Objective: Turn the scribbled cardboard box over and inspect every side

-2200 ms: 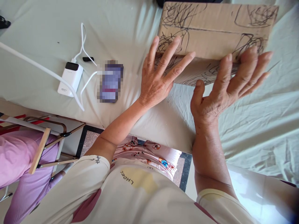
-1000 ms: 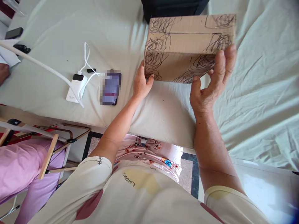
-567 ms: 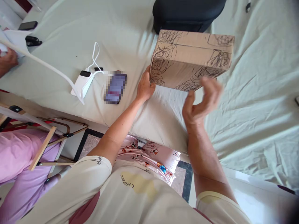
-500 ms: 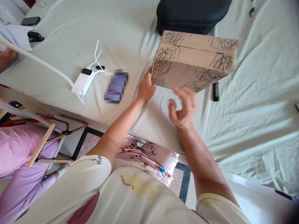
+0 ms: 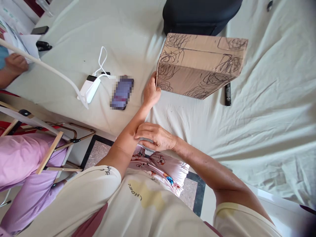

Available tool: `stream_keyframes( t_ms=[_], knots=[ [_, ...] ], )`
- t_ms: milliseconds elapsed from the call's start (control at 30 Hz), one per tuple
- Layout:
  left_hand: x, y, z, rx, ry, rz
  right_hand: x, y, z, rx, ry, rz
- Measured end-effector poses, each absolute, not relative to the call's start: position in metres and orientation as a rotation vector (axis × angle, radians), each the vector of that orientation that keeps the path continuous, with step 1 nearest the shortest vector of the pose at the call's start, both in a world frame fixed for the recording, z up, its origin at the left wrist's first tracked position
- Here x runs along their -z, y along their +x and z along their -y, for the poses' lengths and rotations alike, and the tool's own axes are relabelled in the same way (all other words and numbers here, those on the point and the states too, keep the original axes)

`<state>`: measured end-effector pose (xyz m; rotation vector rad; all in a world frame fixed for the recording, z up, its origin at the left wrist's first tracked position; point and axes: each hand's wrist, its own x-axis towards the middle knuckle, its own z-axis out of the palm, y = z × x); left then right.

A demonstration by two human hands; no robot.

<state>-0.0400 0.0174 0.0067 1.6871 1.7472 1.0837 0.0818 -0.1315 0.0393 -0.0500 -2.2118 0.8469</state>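
A brown cardboard box (image 5: 201, 64) covered in black scribbles stands tilted on the pale sheet of the bed (image 5: 259, 108). My left hand (image 5: 151, 92) grips its lower left corner, thumb on the near face. My right hand (image 5: 155, 135) is off the box and rests on my left forearm near the bed's edge, fingers loosely curled with nothing in them. A black marker (image 5: 227, 94) lies on the sheet just right of the box's near corner.
A phone (image 5: 121, 92), a white power bank (image 5: 90, 89) and its white cable (image 5: 101, 62) lie left of the box. A black bag (image 5: 197, 14) sits behind it. Another person's hand (image 5: 15, 63) rests at far left by papers; a wooden frame (image 5: 49, 149) stands beside the bed.
My right hand let go of the box's right side and swung down and left onto my left forearm. The black marker came into view. My left hand stays on the corner.
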Motion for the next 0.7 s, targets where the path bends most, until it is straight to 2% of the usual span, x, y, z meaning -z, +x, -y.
stream_keyframes(
  t_ms=[100, 233, 300, 500, 700],
  knots=[
    [-0.002, -0.043, -0.023, -1.098, 1.686, -1.765, -0.037, 0.083, 0.128, -0.844, -0.068, 2.167],
    [0.003, -0.043, -0.028, -1.09, 1.698, -1.792, -0.031, 0.088, 0.114, -0.56, -0.496, 2.073],
    [0.003, -0.043, -0.027, -1.115, 1.697, -1.765, -0.031, 0.087, 0.115, -0.519, -0.526, 2.089],
    [-0.005, -0.04, -0.022, -1.094, 1.673, -1.752, -0.038, 0.081, 0.134, -0.876, -0.1, 2.229],
    [-0.006, -0.032, -0.016, -1.097, 1.676, -1.757, -0.033, 0.094, 0.119, -0.849, -0.479, 2.065]
  ],
)
